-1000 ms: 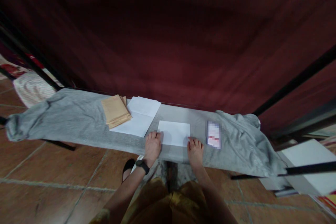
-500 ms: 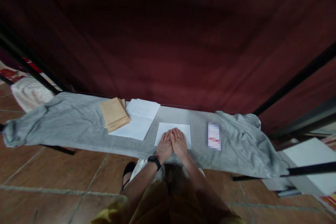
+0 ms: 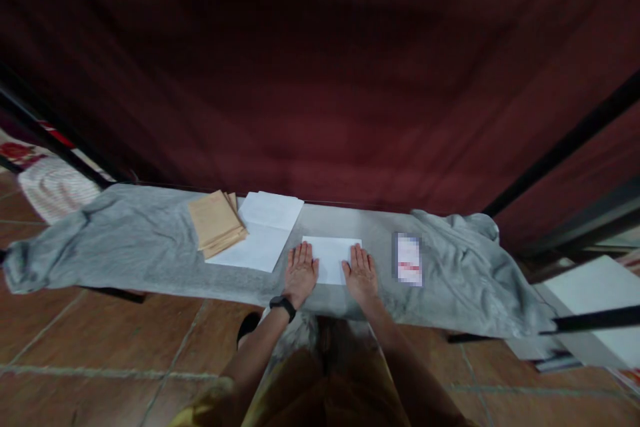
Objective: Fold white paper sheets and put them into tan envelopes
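Head view: left hand (image 3: 301,278) and right hand (image 3: 362,277) lie flat, fingers slightly spread, on the paper's (image 3: 331,260) sides; even pressure limits creasing.

Both hands, left (image 3: 301,273) and right (image 3: 361,275), lie apart, palms down, fingers pointing forward.

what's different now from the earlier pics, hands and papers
The left hand and right hand first had fingers at the small white sheet's side edges, then came together flat on its middle. Now they have moved outward, left and right, lying flat at its two sides. Nothing is visibly picked up. The brown stack, larger white paper and blurred item stayed put.
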`<state>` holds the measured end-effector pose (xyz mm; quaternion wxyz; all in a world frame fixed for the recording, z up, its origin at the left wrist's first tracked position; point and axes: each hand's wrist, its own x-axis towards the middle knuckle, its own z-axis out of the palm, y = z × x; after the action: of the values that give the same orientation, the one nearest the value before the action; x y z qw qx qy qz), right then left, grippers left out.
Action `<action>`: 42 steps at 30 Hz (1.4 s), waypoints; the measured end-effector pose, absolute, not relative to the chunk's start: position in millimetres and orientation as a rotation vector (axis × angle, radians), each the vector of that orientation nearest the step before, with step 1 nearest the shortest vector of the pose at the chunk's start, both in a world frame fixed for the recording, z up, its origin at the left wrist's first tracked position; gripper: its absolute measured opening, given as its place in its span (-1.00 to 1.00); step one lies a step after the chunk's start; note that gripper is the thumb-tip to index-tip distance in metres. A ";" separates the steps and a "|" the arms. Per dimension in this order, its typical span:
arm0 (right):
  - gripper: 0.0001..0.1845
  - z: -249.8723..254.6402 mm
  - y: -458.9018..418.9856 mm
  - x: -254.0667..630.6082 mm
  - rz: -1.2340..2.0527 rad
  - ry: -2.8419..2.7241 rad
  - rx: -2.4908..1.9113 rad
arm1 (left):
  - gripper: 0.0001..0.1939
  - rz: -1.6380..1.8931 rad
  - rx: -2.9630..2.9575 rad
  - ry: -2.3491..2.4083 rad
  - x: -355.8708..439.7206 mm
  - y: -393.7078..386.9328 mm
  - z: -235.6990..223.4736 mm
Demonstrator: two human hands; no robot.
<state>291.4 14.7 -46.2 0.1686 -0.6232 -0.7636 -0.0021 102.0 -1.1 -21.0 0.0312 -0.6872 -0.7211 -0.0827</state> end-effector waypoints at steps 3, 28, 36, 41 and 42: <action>-0.37 -47.1 13.2 292.8 -0.014 -2.165 -1.767 | -0.39 -0.304 -2.120 -2.232 129.5 9.2 -19.4; -0.43 -28.6 30.7 239.6 0.265 -2.259 -1.695 | -0.41 -0.302 -2.277 -2.125 111.1 23.1 -23.6; -0.40 -37.2 31.1 260.6 0.107 -2.236 -1.730 | -0.41 -0.339 -2.234 -2.170 114.3 21.5 -25.4; -0.38 -40.1 27.7 284.3 0.048 -2.202 -1.806 | -0.40 -0.267 -2.253 -2.219 117.6 21.8 -22.4; -0.37 -40.4 26.2 288.3 0.048 -2.199 -1.815 | -0.39 -0.253 -2.257 -2.223 118.4 22.0 -22.1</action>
<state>288.3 26.2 -40.4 0.1446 -0.6297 -0.7631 0.0166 118.4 22.0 -22.1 -0.0182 -0.7100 -0.6994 -0.0798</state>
